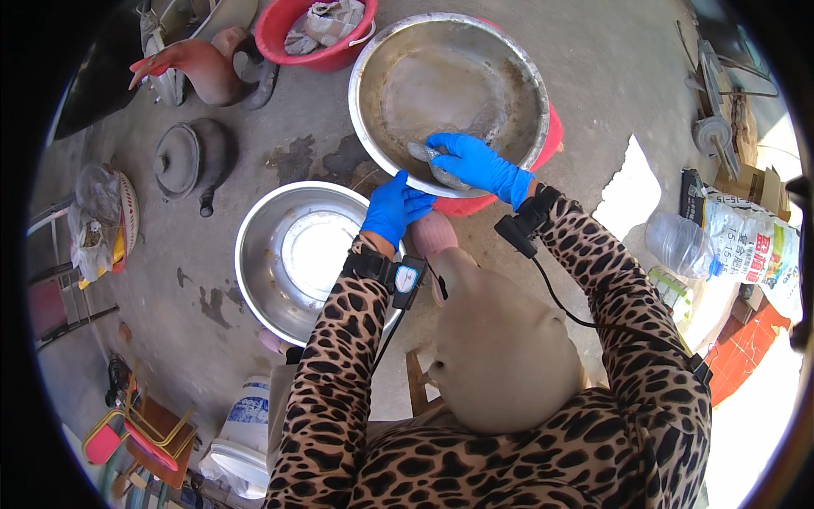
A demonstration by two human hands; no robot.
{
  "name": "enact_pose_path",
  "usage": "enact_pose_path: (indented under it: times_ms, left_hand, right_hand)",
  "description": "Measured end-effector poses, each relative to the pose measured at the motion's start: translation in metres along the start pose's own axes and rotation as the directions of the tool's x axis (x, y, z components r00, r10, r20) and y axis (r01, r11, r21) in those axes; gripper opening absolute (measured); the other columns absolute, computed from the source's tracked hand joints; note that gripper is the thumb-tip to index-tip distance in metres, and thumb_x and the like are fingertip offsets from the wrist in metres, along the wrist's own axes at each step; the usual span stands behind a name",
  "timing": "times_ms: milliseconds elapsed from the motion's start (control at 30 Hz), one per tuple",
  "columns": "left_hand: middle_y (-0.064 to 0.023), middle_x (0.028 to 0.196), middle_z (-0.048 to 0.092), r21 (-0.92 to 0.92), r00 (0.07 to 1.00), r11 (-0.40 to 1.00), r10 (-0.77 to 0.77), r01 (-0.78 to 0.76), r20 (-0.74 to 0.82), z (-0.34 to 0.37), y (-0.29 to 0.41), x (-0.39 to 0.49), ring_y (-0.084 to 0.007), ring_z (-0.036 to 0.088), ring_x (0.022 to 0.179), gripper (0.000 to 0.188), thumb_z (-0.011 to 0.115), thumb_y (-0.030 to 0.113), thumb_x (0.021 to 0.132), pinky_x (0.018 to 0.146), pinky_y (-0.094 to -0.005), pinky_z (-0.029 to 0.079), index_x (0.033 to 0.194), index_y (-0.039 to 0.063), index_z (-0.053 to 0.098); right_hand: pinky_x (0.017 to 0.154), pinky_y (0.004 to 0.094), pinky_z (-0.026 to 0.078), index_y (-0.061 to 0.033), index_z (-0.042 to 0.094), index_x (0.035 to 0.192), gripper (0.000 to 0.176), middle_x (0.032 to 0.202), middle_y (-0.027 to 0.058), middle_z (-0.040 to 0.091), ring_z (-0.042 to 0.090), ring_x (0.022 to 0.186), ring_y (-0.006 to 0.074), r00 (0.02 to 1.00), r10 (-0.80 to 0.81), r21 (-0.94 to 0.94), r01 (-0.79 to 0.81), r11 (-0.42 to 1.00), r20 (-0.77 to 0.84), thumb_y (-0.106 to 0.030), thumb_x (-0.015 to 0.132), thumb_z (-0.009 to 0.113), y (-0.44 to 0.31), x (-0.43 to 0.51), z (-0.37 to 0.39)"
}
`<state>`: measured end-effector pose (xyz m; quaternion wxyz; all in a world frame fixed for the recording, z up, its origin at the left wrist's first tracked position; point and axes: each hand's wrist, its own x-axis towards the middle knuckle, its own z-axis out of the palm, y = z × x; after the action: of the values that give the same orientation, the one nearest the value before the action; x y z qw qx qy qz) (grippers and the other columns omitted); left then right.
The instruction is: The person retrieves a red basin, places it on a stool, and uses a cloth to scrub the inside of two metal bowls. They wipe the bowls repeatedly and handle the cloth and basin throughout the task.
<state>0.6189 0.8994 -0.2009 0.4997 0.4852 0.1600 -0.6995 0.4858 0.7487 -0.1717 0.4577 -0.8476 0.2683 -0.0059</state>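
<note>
A large metal basin (445, 83) with brownish stains inside and a wet-looking bottom stands before me on a red plastic tub (552, 137). My right hand (474, 162), in a blue glove, holds a silvery-grey scrubbing pad (450, 178) against the basin's near inner wall. At the near rim, my gloved left hand (391, 207) grips the basin, thumb up by the edge and fingers beneath. Below that hand sits a second, shinier metal basin (273, 254), partly covered by my left forearm.
A red bucket (270, 38) with cloths stands at the far left, near a reddish curved vessel (213, 70). A dark lidded pot (184, 159) rests on the concrete floor. To the right lie a white sheet (629, 184), a clear plastic bottle (677, 238) and a printed sack (753, 245).
</note>
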Motion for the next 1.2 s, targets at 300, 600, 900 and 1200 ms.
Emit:
enact_pose_path:
  times_ms: [300, 600, 900, 1200]
  left_hand:
    - [-0.0229, 0.102, 0.064, 0.024, 0.985, 0.994, 0.108, -0.105, -0.137, -0.003, -0.008, 0.021, -0.0347, 0.065, 0.091, 0.048, 0.042, 0.039, 0.099, 0.079, -0.0464, 0.056, 0.118, -0.003, 0.054]
    - [-0.0195, 0.089, 0.067, 0.124, 0.950, 0.960, 0.270, -0.252, -0.154, -0.005, 0.025, 0.035, -0.0294, 0.069, 0.077, 0.037, 0.052, 0.030, 0.096, 0.067, -0.0381, 0.060, 0.108, -0.004, 0.058]
    - [-0.0210, 0.093, 0.066, 0.276, 0.927, 0.894, 0.373, -0.352, -0.025, 0.006, -0.039, 0.033, -0.0295, 0.068, 0.079, 0.033, 0.050, 0.025, 0.097, 0.064, -0.0372, 0.058, 0.102, -0.007, 0.058]
    - [-0.0235, 0.079, 0.065, 0.107, 0.934, 0.936, 0.345, -0.335, -0.089, 0.014, -0.024, 0.034, -0.0336, 0.067, 0.062, 0.034, 0.051, 0.020, 0.096, 0.056, -0.0387, 0.058, 0.105, -0.012, 0.054]
  right_hand:
    - [0.105, 0.0606, 0.026, -0.0144, 0.053, 0.127, 0.046, 0.117, 0.0133, 0.054, 0.052, 0.114, 0.0304, 0.990, -0.097, -0.678, 0.142, 0.721, 0.104, -0.038, 0.088, 0.054, -0.002, -0.057, 0.029]
    - [0.111, 0.0542, 0.023, -0.0088, 0.045, 0.137, 0.059, 0.139, 0.0201, 0.040, 0.037, 0.132, 0.0370, 0.993, 0.014, -0.826, 0.089, 0.557, 0.116, -0.023, 0.083, 0.064, 0.049, -0.108, -0.083]
    - [0.113, 0.0544, 0.022, -0.0100, 0.037, 0.142, 0.070, 0.146, 0.0165, 0.035, 0.035, 0.135, 0.0341, 0.965, -0.235, -0.705, 0.246, 0.665, 0.116, -0.035, 0.082, 0.062, 0.007, -0.084, 0.044]
    - [0.114, 0.0568, 0.015, -0.0087, 0.031, 0.146, 0.074, 0.152, 0.0149, 0.026, 0.026, 0.140, 0.0315, 0.994, 0.100, -0.885, -0.013, 0.466, 0.038, -0.031, 0.083, 0.062, 0.047, -0.140, -0.073]
